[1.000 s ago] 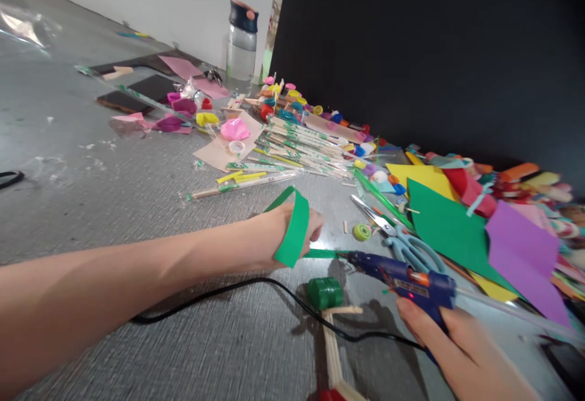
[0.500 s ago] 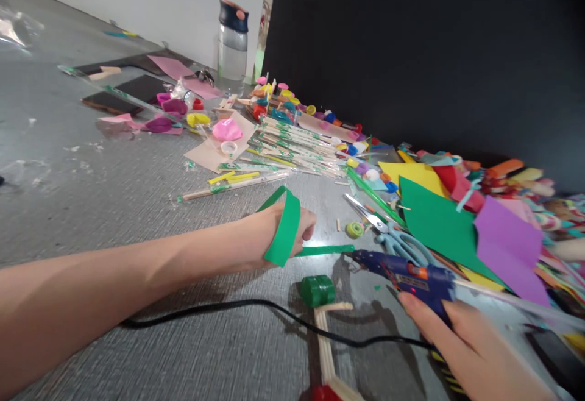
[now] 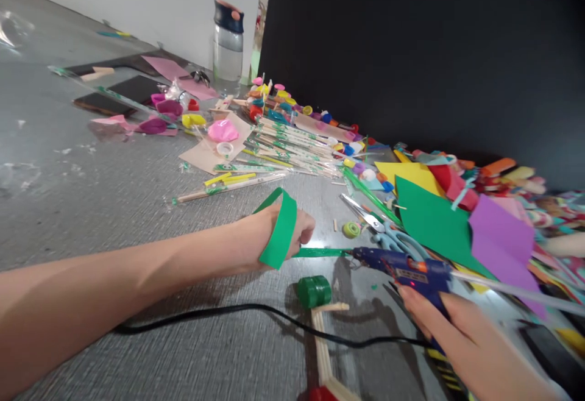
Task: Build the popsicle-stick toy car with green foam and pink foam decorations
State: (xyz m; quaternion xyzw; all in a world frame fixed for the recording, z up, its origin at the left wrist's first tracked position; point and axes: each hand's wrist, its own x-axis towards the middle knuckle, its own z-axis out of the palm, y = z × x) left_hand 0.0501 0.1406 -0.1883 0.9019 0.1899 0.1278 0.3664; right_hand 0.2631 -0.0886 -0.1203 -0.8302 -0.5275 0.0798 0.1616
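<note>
My left hand (image 3: 262, 230) is closed on a long green strip (image 3: 282, 227). Part of this strip arches over the back of the hand, while a straight length reaches right from the fingers. With my right hand (image 3: 457, 334) I grip a blue hot glue gun (image 3: 402, 267), a red light showing on its side. Its nozzle meets or nearly meets the strip's right end; exact contact is hard to see. Just below stands a green bottle-cap piece (image 3: 314, 291) beside a small frame of wooden sticks (image 3: 322, 346). My left fingertips are partly hidden.
A black cord (image 3: 237, 308) crosses the grey table (image 3: 114, 206). Blue-handled scissors (image 3: 393, 239) and a green roll (image 3: 351, 230) lie beyond the gun. Coloured sheets (image 3: 439, 224), wrapped chopsticks (image 3: 292, 145) and bottle caps spread behind. A water bottle (image 3: 227, 53) stands at the back.
The glue gun's nozzle has come slightly up and left, closer against the strip's end. My left hand keeps its hold on the strip. The whole view has shifted a little.
</note>
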